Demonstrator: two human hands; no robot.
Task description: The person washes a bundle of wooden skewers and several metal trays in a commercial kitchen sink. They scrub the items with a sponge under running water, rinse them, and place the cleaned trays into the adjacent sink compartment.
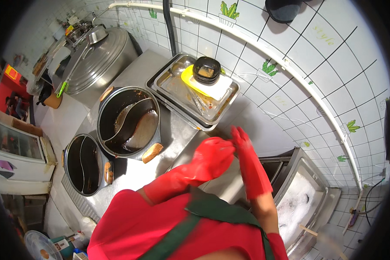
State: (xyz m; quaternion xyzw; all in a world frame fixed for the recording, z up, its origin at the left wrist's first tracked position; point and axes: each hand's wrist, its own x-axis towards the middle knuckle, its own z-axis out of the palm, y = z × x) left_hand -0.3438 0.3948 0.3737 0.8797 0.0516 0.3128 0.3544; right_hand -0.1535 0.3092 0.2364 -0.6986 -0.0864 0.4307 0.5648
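Red rubber gloves cover both hands. My left hand (pixel 214 154) is bent and meets my right hand (pixel 242 139) at the fingertips, in front of my chest. No object shows between them; the left fingers are partly hidden by blur and their own bend. Above them lie stacked metal trays (pixel 169 89) with a stack of black bowls (pixel 207 70), a yellow dish (pixel 188 78), a white board or dish (pixel 224 87) and a metal ladle (pixel 178 67). Left of the hands, a larger divided pot (pixel 129 122) with brown residue stands beside a smaller divided pot (pixel 85 164).
A metal sink (pixel 297 204) with foamy water is at the right. A large lidded steel pot (pixel 100 61) stands at the upper left, a long green-ended utensil (pixel 73 70) across it. A white pipe (pixel 247 37) runs along the tiled wall. A fan (pixel 42 245) is at the lower left.
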